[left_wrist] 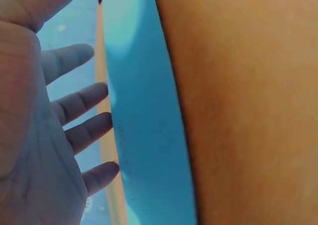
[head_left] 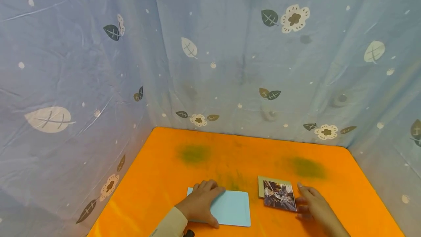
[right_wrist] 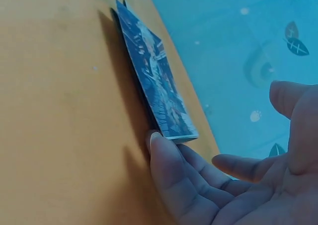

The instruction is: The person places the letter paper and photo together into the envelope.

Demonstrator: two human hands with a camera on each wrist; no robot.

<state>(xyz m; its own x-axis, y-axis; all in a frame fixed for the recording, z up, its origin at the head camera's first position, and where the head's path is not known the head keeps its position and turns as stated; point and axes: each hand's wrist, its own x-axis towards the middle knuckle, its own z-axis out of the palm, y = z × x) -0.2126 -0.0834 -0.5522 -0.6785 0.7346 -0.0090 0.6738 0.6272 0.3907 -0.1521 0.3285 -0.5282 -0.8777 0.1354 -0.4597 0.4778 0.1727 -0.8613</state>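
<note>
Well in from the far edge of the orange table (head_left: 158, 175), a bit left of the middle, a flat light-blue piece (head_left: 231, 207) is partly covered by the left hand (head_left: 202, 202). That hand is spread wide, with fingers laid across the far long side and the thumb reaching the near one. From the left wrist view, fingertips are seen touching the blue edge, but no real pinch is shown.

Over toward the right edge of the surface, a small printed picture (head_left: 279, 195) is set partly on top of an olive-tan piece (head_left: 261, 187), which is left showing along the far and left sides. The right hand (head_left: 315, 207) is held right at the picture's right side, thumb kept well clear, the fingers nearest the table bent in and touching it. Nothing looks clamped there, and whether the picture is lifted at all can't be told.

Handling-wise, both are judged pretty light. The blue piece is probably stiffish, smooth and maybe a bit slippery, so it's best taken by its two long sides. The picture looks stiff too, but its shiny face could get scuffed; opposite edges are best gripped, with the corners spared any bending.
</note>
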